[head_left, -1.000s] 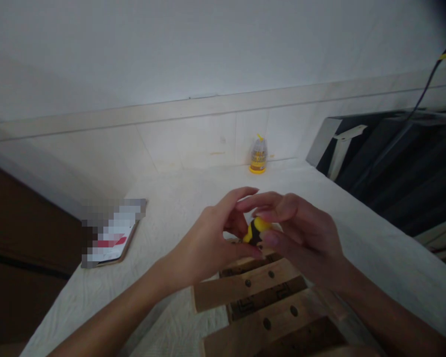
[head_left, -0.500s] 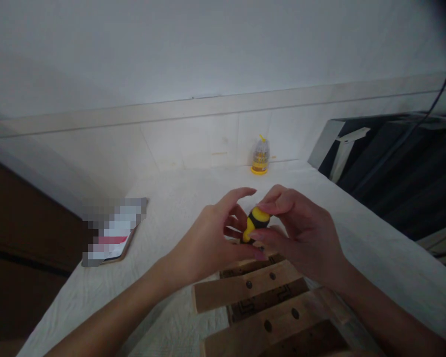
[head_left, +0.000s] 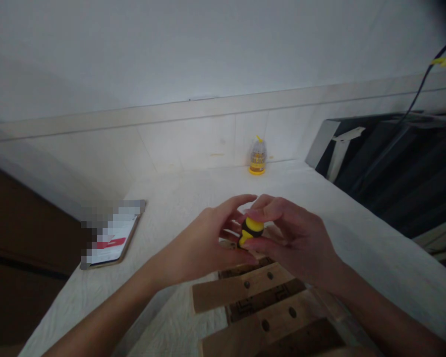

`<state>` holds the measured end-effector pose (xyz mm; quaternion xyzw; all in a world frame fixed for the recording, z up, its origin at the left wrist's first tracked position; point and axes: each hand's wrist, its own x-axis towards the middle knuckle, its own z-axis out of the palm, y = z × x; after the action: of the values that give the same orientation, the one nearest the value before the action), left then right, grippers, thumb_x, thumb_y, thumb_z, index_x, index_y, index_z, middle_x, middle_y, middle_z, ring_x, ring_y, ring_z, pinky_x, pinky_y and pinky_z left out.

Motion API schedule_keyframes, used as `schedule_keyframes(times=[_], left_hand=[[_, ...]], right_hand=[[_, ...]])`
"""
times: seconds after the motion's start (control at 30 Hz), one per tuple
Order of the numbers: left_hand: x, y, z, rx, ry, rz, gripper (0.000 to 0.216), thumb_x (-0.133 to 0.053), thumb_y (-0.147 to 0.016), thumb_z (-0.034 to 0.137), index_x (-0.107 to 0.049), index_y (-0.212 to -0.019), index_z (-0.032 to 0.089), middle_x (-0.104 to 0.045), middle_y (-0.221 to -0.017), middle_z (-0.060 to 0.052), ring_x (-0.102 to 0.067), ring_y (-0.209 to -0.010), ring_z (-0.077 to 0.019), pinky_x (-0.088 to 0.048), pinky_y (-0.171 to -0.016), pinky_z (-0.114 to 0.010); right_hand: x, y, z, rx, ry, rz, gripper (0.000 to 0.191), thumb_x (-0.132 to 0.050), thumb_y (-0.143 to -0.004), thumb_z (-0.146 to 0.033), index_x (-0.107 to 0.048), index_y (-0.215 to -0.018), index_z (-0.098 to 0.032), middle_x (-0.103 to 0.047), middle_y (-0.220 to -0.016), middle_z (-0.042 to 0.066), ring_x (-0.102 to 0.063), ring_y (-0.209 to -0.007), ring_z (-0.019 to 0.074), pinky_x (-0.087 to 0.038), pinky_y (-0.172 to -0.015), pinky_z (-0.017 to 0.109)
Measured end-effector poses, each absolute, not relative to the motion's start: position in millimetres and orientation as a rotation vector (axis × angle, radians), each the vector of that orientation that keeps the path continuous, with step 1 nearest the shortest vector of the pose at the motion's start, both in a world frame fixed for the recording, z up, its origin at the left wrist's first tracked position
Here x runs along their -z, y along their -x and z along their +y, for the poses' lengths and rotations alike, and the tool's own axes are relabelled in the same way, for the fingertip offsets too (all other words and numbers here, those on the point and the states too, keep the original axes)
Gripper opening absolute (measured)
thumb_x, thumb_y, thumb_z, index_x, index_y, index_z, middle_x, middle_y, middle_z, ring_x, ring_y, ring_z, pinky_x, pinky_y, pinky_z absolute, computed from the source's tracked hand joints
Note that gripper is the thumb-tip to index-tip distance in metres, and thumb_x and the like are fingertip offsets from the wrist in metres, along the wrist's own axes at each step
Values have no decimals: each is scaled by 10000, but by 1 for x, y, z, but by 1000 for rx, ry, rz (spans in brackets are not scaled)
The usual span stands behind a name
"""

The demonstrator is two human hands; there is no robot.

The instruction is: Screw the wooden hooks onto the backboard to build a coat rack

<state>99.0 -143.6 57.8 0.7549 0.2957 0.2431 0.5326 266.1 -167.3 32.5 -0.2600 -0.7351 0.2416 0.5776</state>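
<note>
Between the thumb and fingers of my right hand (head_left: 301,235) is a stubby screwdriver (head_left: 253,226) with a yellow and black handle, tilted with its lower end toward my left hand. My left hand (head_left: 208,243) curls around that lower end, index finger arched above and thumb in front. What its fingertips grip is hidden. Right below both hands lies a wooden slatted piece (head_left: 223,292), with dark round holes or screw heads in pairs on its slats and dark patterned strips between them. The screwdriver's tip is out of sight.
A clear bottle-shaped container (head_left: 258,157) with a yellow base stands at the back by the wall. On the left lies a phone (head_left: 122,238), partly blurred out. A dark panel with a metal bracket (head_left: 340,153) is at the right. White cloth (head_left: 178,203) covers the table.
Both hands and the screwdriver have shifted slightly left and down in view. The right fingers have moved a little around the handle. The view itself has shifted slightly.
</note>
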Motion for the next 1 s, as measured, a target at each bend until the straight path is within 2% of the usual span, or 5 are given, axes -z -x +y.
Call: schedule_keyframes(times=[0.23,0.43,0.63,0.87,1.0], left_hand=[[-52,-108,-147,-732,-1955,898,529,-710,-685,221,-549,-1188,192,-672,-954,-37,-628,-826,-161,-518,-793,-321],[-56,-98,-136,-543,-1560,766,889,-701,-638,84,-278,-1409,213,-673,-847,4,-642,-753,-136,-516,-721,-292],[-54,-99,-135,-490,-1592,633,572,-641,-702,96,-496,-1246,194,-677,-905,-34,-643,-856,-155,-507,-762,-294],[-51,-112,-151,-651,-1908,864,614,-733,-664,235,-485,-1225,201,-668,-938,-48,-650,-768,-170,-535,-724,-319],[-53,-110,-150,-666,-2008,869,621,-704,-700,219,-459,-1270,205,-676,-955,-47,-646,-839,-181,-524,-782,-321]], right_hand=[[-32,-269,-170,-496,605,-1742,205,-680,-761,-173,-561,-904,-260,-619,-840,0,-615,-788,152,-519,-659,289],[-40,-271,-171,-567,551,-1994,379,-455,-902,-135,-530,-1232,-305,-665,-1118,28,-600,-1059,159,-497,-880,324],[-32,-270,-166,-602,555,-1785,246,-646,-795,-150,-640,-999,-286,-644,-821,6,-615,-788,144,-512,-686,281],[-27,-269,-166,-492,625,-1694,202,-735,-708,-203,-588,-834,-260,-502,-702,-40,-504,-639,117,-445,-540,251],[-33,-268,-168,-471,584,-1760,172,-697,-749,-209,-604,-887,-254,-589,-773,-10,-573,-718,137,-490,-612,274]])
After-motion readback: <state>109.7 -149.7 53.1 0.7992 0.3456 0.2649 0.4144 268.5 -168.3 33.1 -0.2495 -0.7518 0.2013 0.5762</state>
